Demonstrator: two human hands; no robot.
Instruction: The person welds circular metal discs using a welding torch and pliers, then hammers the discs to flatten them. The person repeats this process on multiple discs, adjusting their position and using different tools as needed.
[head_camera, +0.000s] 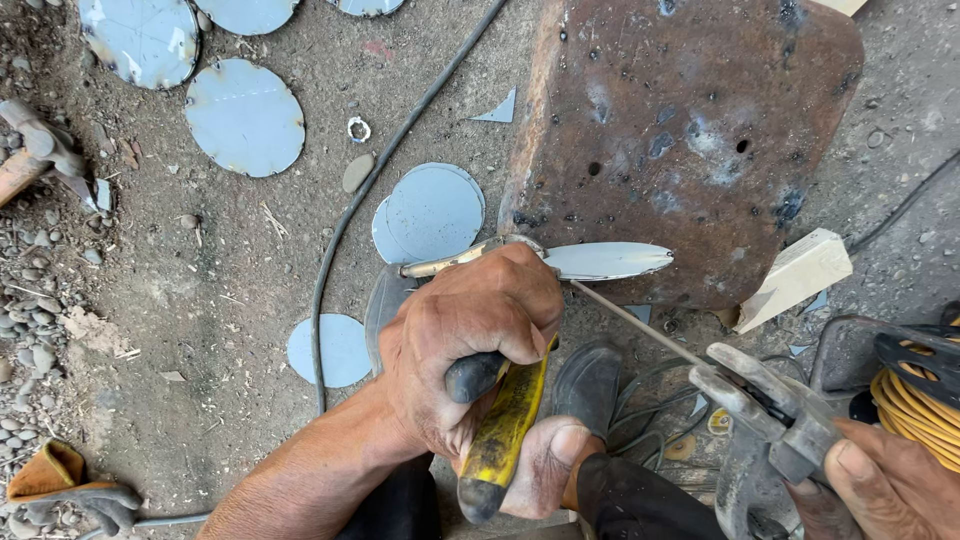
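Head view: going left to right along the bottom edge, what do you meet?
Work glove → left hand gripping yellow-handled pliers → dark shoe toe → electrode holder → right hand → yellow cable coil.

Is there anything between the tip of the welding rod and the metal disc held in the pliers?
Nothing visible. The welding rod runs from the holder in the right hand straight to the disc, which the left hand grips with pliers.

Bare packed-earth floor (230, 290), grey-brown and dusty, lies in flat daylight. Loose grey pebbles (30, 330) gather along the left edge. A thick rusty brown steel slab (690, 130) with pitted burn marks rests on the ground, a pale wooden wedge (795, 275) beside it.
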